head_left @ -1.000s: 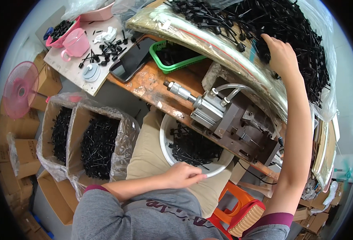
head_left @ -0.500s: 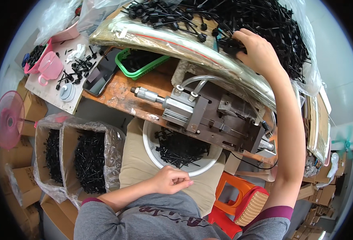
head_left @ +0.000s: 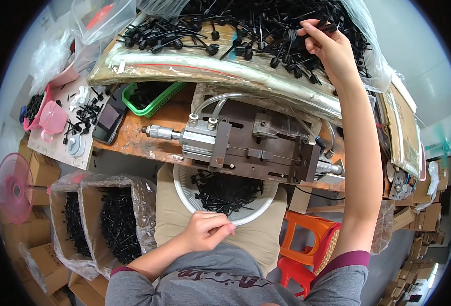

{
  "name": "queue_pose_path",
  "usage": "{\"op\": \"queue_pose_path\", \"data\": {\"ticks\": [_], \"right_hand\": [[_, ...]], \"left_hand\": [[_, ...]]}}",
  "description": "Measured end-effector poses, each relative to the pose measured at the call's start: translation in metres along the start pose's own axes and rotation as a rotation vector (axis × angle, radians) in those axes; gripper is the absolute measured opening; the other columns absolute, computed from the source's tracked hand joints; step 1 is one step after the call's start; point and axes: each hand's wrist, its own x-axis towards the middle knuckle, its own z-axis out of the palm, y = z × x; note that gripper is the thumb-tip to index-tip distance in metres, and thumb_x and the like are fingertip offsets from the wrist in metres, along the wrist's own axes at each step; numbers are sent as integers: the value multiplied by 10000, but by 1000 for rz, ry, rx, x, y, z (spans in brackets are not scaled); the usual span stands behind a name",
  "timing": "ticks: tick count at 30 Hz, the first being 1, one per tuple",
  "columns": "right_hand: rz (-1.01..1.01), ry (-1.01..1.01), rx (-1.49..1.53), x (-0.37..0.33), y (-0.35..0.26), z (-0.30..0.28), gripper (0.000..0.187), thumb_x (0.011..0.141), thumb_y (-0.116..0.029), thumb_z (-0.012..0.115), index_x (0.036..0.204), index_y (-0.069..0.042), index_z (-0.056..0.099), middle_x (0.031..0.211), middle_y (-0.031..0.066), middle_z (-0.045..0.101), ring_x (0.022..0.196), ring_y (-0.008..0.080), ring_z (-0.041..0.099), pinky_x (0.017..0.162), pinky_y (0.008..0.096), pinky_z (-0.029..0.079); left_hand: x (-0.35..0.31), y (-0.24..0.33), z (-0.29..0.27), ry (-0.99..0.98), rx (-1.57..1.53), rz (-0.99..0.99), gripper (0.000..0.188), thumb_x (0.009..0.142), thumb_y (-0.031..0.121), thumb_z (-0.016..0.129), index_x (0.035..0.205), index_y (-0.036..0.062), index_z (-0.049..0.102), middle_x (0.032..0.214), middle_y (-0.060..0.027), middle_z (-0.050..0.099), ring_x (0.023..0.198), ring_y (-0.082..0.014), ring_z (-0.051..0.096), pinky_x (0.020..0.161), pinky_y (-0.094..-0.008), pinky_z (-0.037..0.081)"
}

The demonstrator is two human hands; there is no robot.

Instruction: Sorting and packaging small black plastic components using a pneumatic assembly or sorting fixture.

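Note:
My right hand (head_left: 330,51) is raised at the far right over a large heap of black plastic parts with thin stems (head_left: 266,30). Its fingers are pinched on a black plastic part (head_left: 327,26), partly hidden by the hand. My left hand (head_left: 207,230) is curled into a fist, thumb against the fingers, beside the near rim of a white plastic basket (head_left: 243,220) on my lap. Nothing sticks out of this fist. More black stemmed parts (head_left: 223,196) lie in the basket. Between basket and heap stands a metal fixture with a pneumatic cylinder (head_left: 197,143).
A green basket (head_left: 154,104) sits on the wooden bench left of the fixture's tubes. Plastic-lined boxes of black parts (head_left: 118,224) stand at the left, near a pink fan (head_left: 15,188). Right of my lap is an orange-red stool (head_left: 302,232). A pink cup (head_left: 53,120) stands at far left.
My right hand has risen out of the heap, fingers now pinched on a black part. The view has shifted, so the fixture appears further left. My left hand stays curled near the basket.

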Motion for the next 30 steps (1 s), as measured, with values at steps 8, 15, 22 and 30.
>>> {"op": "queue_pose_path", "data": {"ticks": [8, 15, 22, 30], "right_hand": [[-68, 337, -190, -95, -28, 24, 210, 957, -192, 619, 998, 7, 673, 804, 74, 669, 626, 82, 564, 616, 228, 452], [-396, 18, -791, -246, -26, 98, 472, 616, 73, 639, 1078, -11, 683, 950, 143, 621, 796, 265, 634, 623, 311, 526], [-367, -17, -707, -277, 8, 102, 553, 670, -57, 664, 1216, 24, 629, 1085, 178, 652, 767, 246, 629, 677, 339, 505], [-397, 59, -847, -284, 19, 97, 528, 697, -28, 688, 1218, 36, 626, 1239, 216, 624, 809, 242, 660, 709, 313, 530]], "left_hand": [[45, 43, -14, 290, 238, 236, 161, 773, -64, 703, 924, -13, 687, 837, -100, 645, 697, -166, 613, 601, -268, 511], [74, 46, -11, 412, 265, 261, 474, 710, 71, 837, 1131, 4, 629, 1101, -149, 586, 968, -233, 611, 782, -313, 545], [69, 43, -4, 58, 209, 212, 340, 736, 44, 811, 1046, 2, 680, 992, -110, 652, 838, -169, 651, 705, -276, 557], [68, 46, 6, 61, 259, 90, 286, 732, 14, 794, 994, 5, 681, 918, -84, 624, 733, -153, 645, 621, -270, 539]]}}
